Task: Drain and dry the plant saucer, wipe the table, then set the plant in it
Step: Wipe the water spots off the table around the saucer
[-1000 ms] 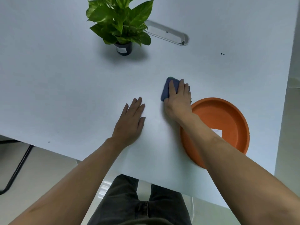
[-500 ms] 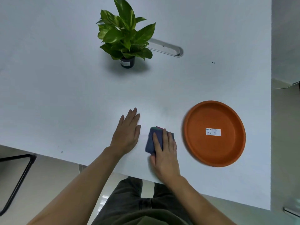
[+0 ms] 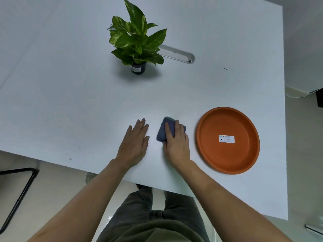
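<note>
We press the blue cloth (image 3: 166,130) flat-fingered under our right hand (image 3: 176,144) near the table's (image 3: 70,102) front edge, left hand (image 3: 135,144) spread flat beside, orange saucer (image 3: 227,158) just right, plant (image 3: 137,42) well apart behind.

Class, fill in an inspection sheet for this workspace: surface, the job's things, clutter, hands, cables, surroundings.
Surface: white table, two small dark specks.
Job's things: orange saucer upright, label inside; potted plant standing apart from it; blue cloth.
Clutter: nothing seen.
Hands: left hand flat on table; right hand pressing the cloth.
Cables: none seen; cable slot behind the plant.
Surroundings: pale floor, black metal frame.
</note>
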